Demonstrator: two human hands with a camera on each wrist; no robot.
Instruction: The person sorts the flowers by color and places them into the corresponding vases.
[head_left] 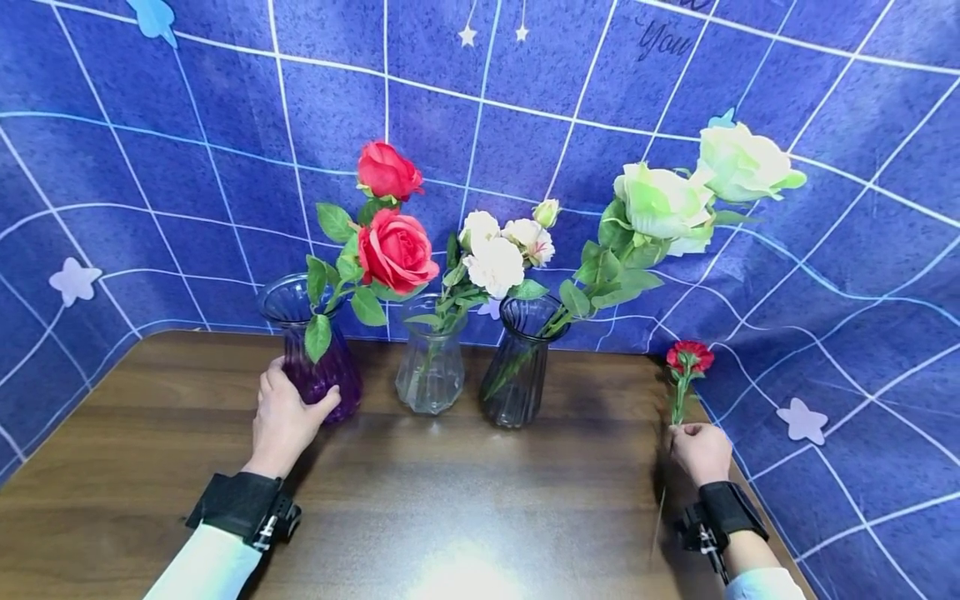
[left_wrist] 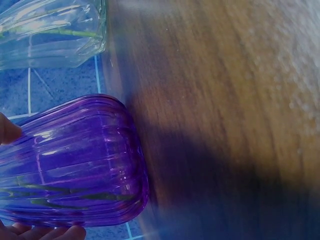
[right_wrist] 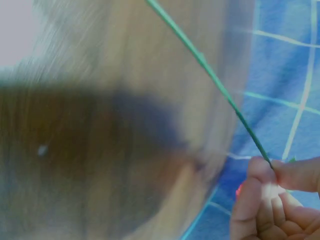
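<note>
My left hand (head_left: 285,417) grips the lower body of a purple glass vase (left_wrist: 85,160), thumb on one side and fingers on the other. Two red roses (head_left: 397,250) with green leaves lean out of that vase to the right. At the table's right side my right hand (head_left: 701,452) pinches the thin green stem (right_wrist: 210,70) of a red carnation (head_left: 690,357) between thumb and forefinger. The flower head points away toward the backdrop, and the long bare stem trails back from the fingers over the tabletop.
A clear glass vase (head_left: 429,379) with white flowers (head_left: 495,265) stands in the middle. Beside it a dark grey glass vase (head_left: 517,383) holds pale green roses (head_left: 663,200) leaning far right. Behind the wooden table (head_left: 420,500) hangs a blue gridded cloth (head_left: 225,167).
</note>
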